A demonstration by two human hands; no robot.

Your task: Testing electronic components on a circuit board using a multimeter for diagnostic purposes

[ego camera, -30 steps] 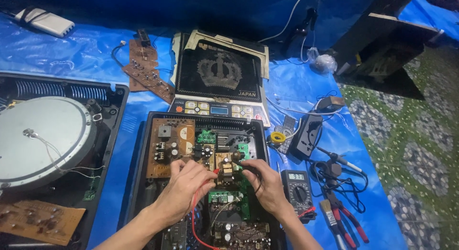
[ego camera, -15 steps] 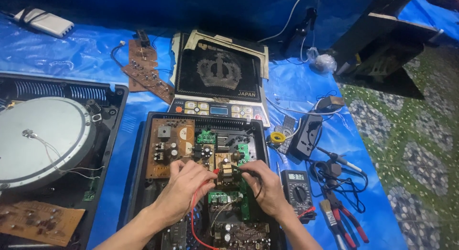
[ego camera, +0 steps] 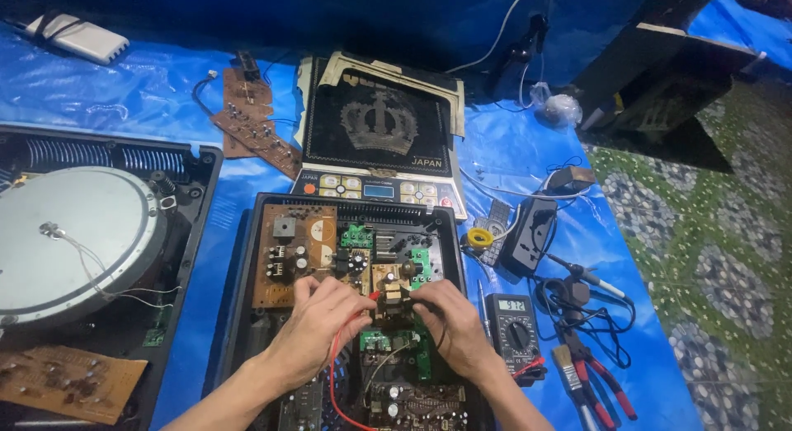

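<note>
Left hand [ego camera: 318, 320] grips a red probe [ego camera: 369, 297], tip pressed to the small board [ego camera: 394, 295] at the centre of the open cooker case [ego camera: 247, 299]. Right hand [ego camera: 450, 315] pinches a black probe, tip hidden by the fingers, on the same board from the other side. Red lead [ego camera: 334, 390] loops down between the wrists. Multimeter [ego camera: 511, 332] lies just right of the case on the blue tarp [ego camera: 165, 93]; red-handled pliers [ego camera: 606, 386] and a brush [ego camera: 569, 373] beside it. Second cooker with coil disc [ego camera: 70, 241] at left.

a crinkled blue tarp [ego camera: 165, 93] covers the floor; green patterned flooring [ego camera: 726, 258] shows at the right, dimly lit.
</note>
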